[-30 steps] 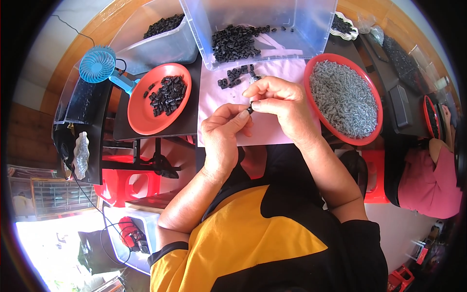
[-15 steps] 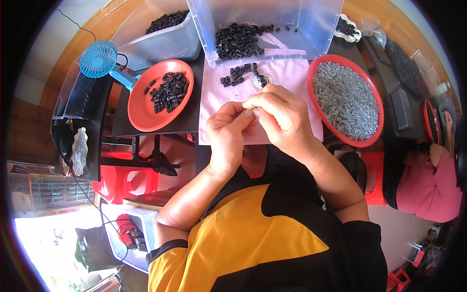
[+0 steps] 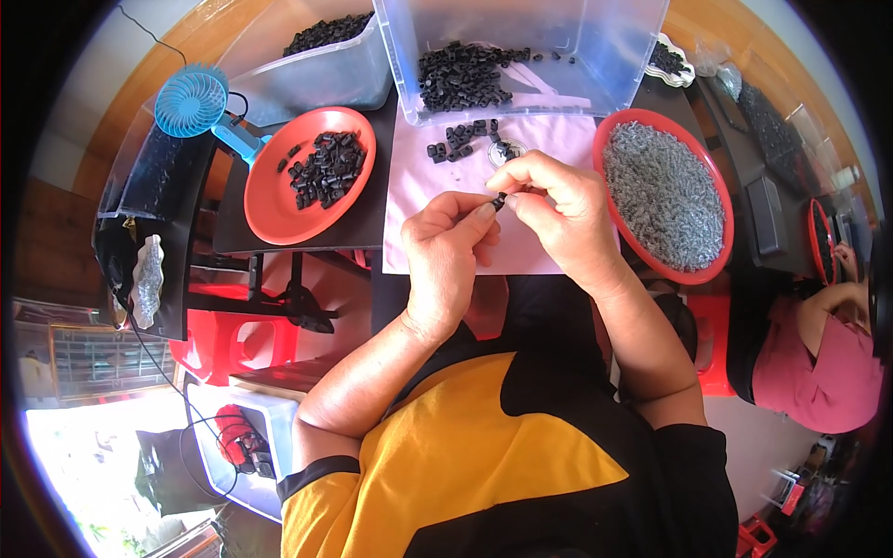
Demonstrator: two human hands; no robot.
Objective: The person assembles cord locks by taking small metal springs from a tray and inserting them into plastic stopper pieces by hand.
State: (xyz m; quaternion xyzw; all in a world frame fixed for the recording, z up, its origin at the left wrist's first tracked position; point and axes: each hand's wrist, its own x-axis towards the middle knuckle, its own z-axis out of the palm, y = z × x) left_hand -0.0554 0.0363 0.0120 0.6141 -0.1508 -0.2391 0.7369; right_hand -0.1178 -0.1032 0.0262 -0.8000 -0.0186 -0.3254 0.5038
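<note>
My left hand (image 3: pixel 445 244) is closed, pinching a small black plastic part (image 3: pixel 499 201) between thumb and fingers over the pink cloth (image 3: pixel 419 191). My right hand (image 3: pixel 566 212) meets it from the right, thumb and forefinger closed at the part's upper end; whatever is between those fingertips is too small to make out. Just beyond my hands, several loose black parts (image 3: pixel 456 139) lie on the cloth beside a small round dish (image 3: pixel 507 153). More black parts (image 3: pixel 465 79) are heaped in a clear plastic bin (image 3: pixel 605 79) tipped toward me.
Left stands an orange-red plate (image 3: pixel 263 203) with black parts, beside a blue fan (image 3: pixel 193 100) and another bin (image 3: pixel 321 82). Right, a red plate (image 3: pixel 609 200) is heaped with small silvery metal pieces (image 3: pixel 665 191). At far right sits a person in a pink top (image 3: pixel 814 372).
My hands have parted slightly at the fingertips, and the black part now shows between them. My right hand has shifted a little to the right. The person's arm at far right has moved.
</note>
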